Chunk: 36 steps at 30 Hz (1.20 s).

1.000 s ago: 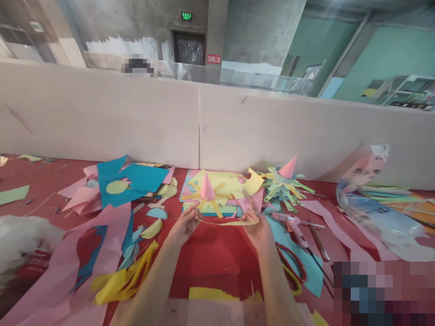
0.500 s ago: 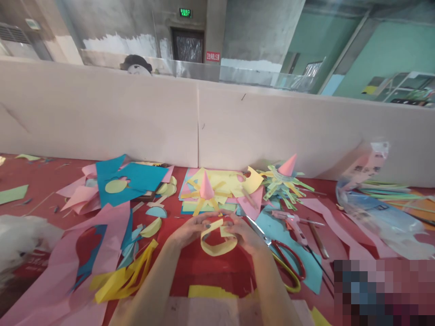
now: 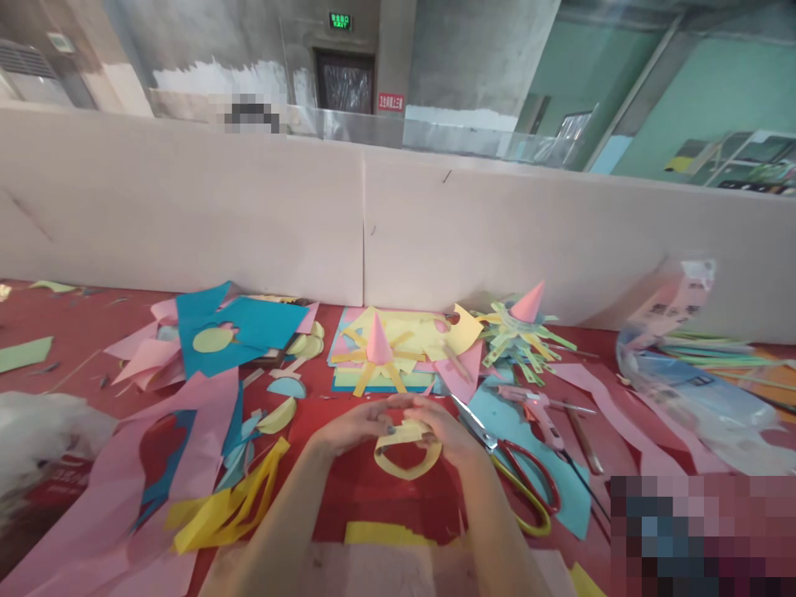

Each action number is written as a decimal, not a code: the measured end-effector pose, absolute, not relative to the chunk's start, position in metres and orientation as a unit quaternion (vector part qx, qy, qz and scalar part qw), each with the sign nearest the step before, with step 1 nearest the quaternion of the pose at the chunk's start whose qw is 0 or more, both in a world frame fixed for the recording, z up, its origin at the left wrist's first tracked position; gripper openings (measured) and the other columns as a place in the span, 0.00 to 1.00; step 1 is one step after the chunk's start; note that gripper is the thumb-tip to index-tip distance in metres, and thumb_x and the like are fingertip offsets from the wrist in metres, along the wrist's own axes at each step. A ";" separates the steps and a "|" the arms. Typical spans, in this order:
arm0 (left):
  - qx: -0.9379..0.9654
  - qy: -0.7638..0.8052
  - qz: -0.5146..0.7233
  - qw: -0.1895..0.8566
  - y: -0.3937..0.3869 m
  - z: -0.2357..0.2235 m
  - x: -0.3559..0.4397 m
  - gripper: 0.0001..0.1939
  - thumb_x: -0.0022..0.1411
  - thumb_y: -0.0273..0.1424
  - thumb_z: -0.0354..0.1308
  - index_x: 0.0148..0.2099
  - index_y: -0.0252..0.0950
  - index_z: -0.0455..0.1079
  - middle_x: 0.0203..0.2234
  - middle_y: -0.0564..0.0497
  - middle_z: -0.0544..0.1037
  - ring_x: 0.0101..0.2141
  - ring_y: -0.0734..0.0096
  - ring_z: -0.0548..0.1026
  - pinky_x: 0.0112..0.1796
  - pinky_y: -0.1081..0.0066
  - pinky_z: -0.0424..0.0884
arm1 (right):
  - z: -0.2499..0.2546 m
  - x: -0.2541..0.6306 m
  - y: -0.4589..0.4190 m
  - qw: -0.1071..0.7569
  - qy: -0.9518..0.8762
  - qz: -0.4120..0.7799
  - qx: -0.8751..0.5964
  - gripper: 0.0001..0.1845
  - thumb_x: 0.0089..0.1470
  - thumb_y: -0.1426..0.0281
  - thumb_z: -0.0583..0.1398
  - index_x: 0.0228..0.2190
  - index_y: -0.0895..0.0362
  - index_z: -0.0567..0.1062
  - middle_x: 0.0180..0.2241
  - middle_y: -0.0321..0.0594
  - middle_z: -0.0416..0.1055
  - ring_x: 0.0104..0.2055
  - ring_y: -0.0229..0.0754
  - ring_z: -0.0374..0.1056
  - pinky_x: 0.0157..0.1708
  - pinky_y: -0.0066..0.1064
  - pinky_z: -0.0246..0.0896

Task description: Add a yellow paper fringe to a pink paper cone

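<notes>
A pale yellow paper strip is bent round into a loop over the red tabletop. My left hand pinches it on the left, and my right hand grips it on the right, where the ends overlap between my fingers. Just beyond my hands stands a pink paper cone with yellow paper strips spreading from its base, set on stacked coloured sheets. To the right of my right hand lie scissors with red and yellow handles, partly on blue paper.
A pink glue gun lies right of the scissors. A second pink cone with green and yellow fringe stands behind it. Yellow strips and pink paper spread at left. A white partition borders the table's far side.
The yellow strip was stretched between my separated hands; my hands have come together and the strip now curves into a loop. The loop has since shifted slightly right.
</notes>
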<state>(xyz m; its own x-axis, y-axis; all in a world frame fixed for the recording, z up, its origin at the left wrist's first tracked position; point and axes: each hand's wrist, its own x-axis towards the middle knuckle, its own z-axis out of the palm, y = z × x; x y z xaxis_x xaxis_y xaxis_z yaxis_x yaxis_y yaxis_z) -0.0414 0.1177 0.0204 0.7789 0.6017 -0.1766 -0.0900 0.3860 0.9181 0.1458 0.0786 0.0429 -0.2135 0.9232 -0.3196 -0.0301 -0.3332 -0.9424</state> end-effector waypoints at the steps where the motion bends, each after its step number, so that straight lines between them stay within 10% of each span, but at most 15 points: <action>1: 0.508 0.252 0.219 0.794 0.118 0.019 -0.041 0.27 0.48 0.27 0.62 0.53 0.34 0.65 0.20 0.57 0.66 0.22 0.79 0.60 0.26 0.75 0.53 | 0.042 0.146 0.079 0.373 -0.439 0.643 -0.504 0.18 0.47 0.60 0.59 0.40 0.53 0.74 0.23 0.33 0.64 0.21 0.31 0.58 0.18 0.21 0.51; 12: 0.505 0.237 0.229 0.798 0.120 0.016 -0.041 0.30 0.50 0.27 0.60 0.57 0.35 0.61 0.21 0.56 0.69 0.22 0.79 0.64 0.28 0.75 0.57 | 0.044 0.143 0.076 0.368 -0.447 0.684 -0.445 0.26 0.51 0.49 0.53 0.44 0.53 0.72 0.16 0.28 0.53 0.17 0.29 0.44 0.16 0.22 0.43; 36: 0.533 0.275 0.214 0.771 0.117 0.018 -0.038 0.11 0.50 0.33 0.62 0.36 0.33 0.71 0.30 0.51 0.73 0.33 0.70 0.69 0.38 0.71 0.61 | 0.048 0.144 0.075 0.347 -0.483 0.675 -0.435 0.23 0.46 0.62 0.62 0.46 0.49 0.70 0.21 0.28 0.56 0.21 0.30 0.49 0.18 0.21 0.41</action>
<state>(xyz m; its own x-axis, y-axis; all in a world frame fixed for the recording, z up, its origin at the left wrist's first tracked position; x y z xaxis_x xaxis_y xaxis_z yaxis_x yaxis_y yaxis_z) -0.0376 0.1170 0.0176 0.7572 0.6234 -0.1950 -0.0374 0.3394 0.9399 0.1440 0.0746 0.0478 -0.3800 0.8899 -0.2524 -0.0481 -0.2915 -0.9554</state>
